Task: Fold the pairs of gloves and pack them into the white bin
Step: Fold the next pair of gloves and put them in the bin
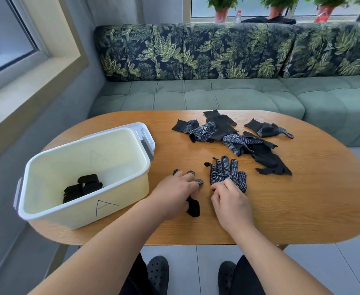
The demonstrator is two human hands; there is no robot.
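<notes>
My left hand (174, 192) lies over a black glove (193, 207) on the wooden table (302, 199). Its curled fingers and thumb pinch that glove, whose dotted fingertips poke out beyond my knuckles and whose cuff trails toward me. My right hand (230, 201) pinches the wrist end of a second dotted glove (228, 173), which lies flat, palm up, fingers pointing away. The two gloves lie side by side, a small gap apart. The white bin (68, 216), marked "A", stands at the left and holds folded black gloves (82, 187).
A loose pile of black gloves (238, 139) lies at the table's far middle, with one more glove (266, 128) to its right. The bin's lid (145, 133) rests behind the bin. A green sofa (217, 94) runs along the far side.
</notes>
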